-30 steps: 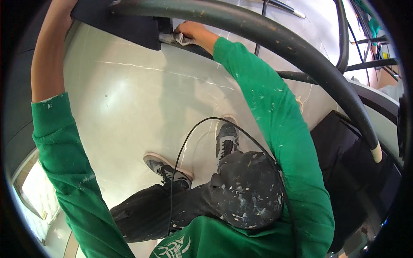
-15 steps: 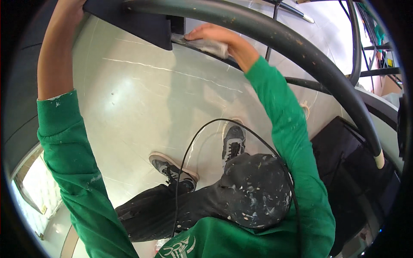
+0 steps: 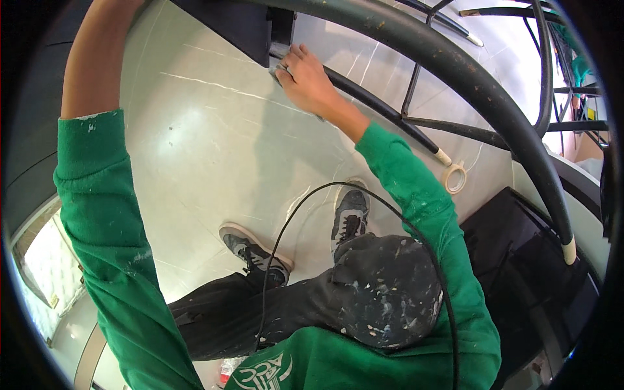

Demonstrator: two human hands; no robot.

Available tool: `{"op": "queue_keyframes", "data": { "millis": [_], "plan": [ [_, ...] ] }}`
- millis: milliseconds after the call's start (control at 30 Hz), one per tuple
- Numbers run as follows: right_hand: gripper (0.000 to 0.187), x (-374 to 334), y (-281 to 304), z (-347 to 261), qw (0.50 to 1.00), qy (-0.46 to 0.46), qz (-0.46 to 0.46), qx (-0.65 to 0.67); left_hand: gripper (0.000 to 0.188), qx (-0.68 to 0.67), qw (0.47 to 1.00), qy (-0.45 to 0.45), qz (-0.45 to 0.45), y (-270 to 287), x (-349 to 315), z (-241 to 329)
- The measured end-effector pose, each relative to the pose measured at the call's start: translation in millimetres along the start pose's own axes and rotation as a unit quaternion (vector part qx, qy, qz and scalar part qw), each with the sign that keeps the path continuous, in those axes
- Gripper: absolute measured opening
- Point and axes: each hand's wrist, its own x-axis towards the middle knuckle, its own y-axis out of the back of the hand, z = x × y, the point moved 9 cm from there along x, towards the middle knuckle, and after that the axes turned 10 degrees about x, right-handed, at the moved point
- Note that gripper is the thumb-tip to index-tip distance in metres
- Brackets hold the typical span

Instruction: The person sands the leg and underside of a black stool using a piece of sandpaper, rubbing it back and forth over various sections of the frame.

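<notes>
My right hand (image 3: 307,81) is closed on a crumpled, greyish piece of wrap or cloth (image 3: 278,64); the exact material cannot be made out. It presses this at the lower corner of a black triangular plate (image 3: 235,27), beside a dark bracket (image 3: 282,29) and a straight black tube (image 3: 364,97). Above them runs a thick, curved black tube (image 3: 448,55) with worn specks. My left forearm (image 3: 97,65) stretches up along the left side; its hand lies beyond the top edge, so its fingers do not show.
A roll of pale tape (image 3: 454,178) lies on the grey tiled floor (image 3: 195,162) near a light-tipped tube end. Several more black tubes cross at the upper right. A glossy black panel (image 3: 520,273) is at the right. A black cable (image 3: 286,224) loops across my front.
My right hand has moved left and slightly down, and its fingers have curled around the greyish piece. The black frame has shifted in view, and the tape roll now shows fully.
</notes>
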Motion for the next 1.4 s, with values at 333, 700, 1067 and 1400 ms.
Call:
{"op": "queue_keyframes", "data": {
  "millis": [333, 700, 1067, 1400],
  "plan": [
    [0.024, -34.8, 24.6, -31.9, 0.99, -0.027, -0.059, 0.126, 0.035, -0.006, 1.0, 0.016, 0.01, 2.5, -4.6, -3.3],
    [0.017, -20.0, 76.4, -11.2, 0.992, 0.048, 0.115, 0.002, 0.032, -0.034, 0.999, -0.004, -0.007, 3.0, 0.5, -12.2],
    [0.006, 32.8, 21.5, -33.2, 0.955, 0.191, 0.102, -0.204, 0.029, -0.029, 0.999, -0.01, -0.01, -4.0, 4.8, -16.4],
    [0.014, 35.3, 23.6, -24.1, 0.966, 0.134, 0.039, -0.215, 0.031, -0.012, 1.0, 0.01, 0.019, 1.9, 11.5, -15.9]
  ]
}}
